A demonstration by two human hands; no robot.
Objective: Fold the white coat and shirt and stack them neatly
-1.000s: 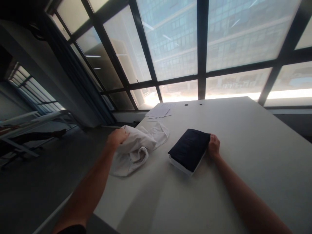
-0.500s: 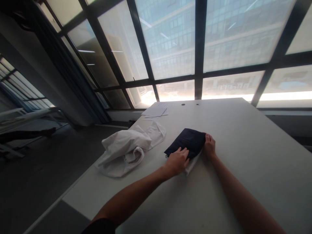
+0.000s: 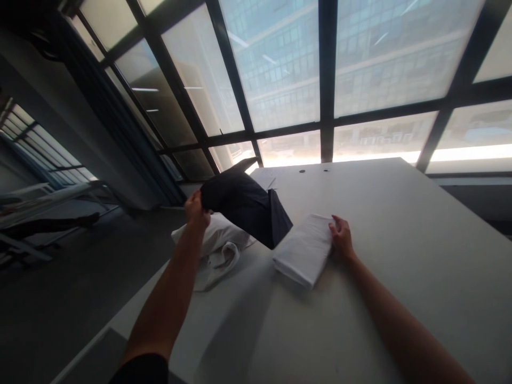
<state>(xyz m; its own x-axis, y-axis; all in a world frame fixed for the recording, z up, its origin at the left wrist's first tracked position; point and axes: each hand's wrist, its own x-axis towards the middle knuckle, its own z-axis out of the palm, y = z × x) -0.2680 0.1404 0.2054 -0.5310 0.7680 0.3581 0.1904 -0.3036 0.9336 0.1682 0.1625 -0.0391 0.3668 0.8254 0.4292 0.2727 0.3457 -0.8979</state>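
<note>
My left hand [image 3: 197,209] is closed on one end of a dark navy cloth [image 3: 244,205], held up in the air so that it spreads out and hangs to the right. Under it, partly hidden, lies a crumpled white cloth [image 3: 218,250] on the left of the table. A neatly folded white cloth [image 3: 306,248] rests flat on the tabletop at the middle. My right hand [image 3: 341,236] grips this folded cloth at its far right corner, fingers curled at the edge.
The white table [image 3: 400,256] reaches to a large window with dark frames [image 3: 327,80]. Papers [image 3: 268,181] lie at its far left, partly behind the dark cloth. Two small dark spots [image 3: 302,171] show near the far edge. A dark curtain [image 3: 116,122] hangs at left.
My left hand has lifted the dark cloth off the folded white cloth and carried it up and left, where it has opened out. The right hand stays at the same corner.
</note>
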